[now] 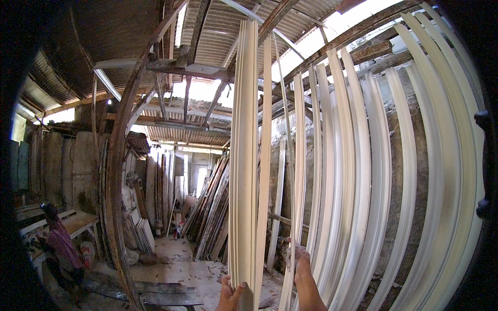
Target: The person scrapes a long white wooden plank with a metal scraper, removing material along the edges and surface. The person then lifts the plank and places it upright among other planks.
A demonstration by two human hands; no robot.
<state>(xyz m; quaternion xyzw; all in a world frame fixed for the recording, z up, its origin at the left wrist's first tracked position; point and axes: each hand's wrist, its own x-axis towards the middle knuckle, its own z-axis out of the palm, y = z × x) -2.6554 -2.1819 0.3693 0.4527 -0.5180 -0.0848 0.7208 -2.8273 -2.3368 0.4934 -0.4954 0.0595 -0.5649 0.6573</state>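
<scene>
A long cream moulding [244, 155] with ridges down its left side stands upright before me, rising toward the roof. My left hand [231, 294] is closed round its lower part, the thumb lying on the front face. To the right, my right hand [300, 260] is closed on a thin pale strip [290, 217], which stands nearly upright and bows slightly. Between the two hands a narrow plain cream strip [265, 155] also stands on end; whether either hand touches it I cannot tell. The lower ends of these pieces run out of view.
Several pale mouldings [376, 181] lean in a row along the rough wall [404, 207] at the right. A dark wooden post [116, 197] stands at left, with boards [166, 293] on the floor by it. A person [65, 243] is near a bench [80, 225]. Stacked strips [210, 212] lean farther back.
</scene>
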